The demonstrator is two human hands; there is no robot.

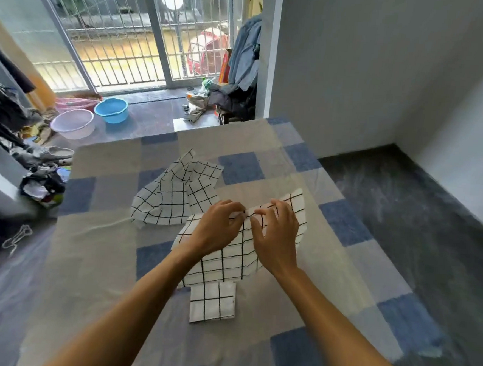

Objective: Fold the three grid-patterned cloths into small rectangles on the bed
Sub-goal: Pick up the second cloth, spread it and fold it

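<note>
While L hand point(217, 229), R hand point(277, 239) pinch open cloth point(229, 263) | crumpled cloth point(170, 200) behind

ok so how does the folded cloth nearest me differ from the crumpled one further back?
The folded cloth is a small flat rectangle; the crumpled cloth is a loose, rumpled heap. The folded cloth covers far less bed than the crumpled cloth. Both white, black grid lines, unheld: the left hand and right hand pinch the middle cloth.
</note>
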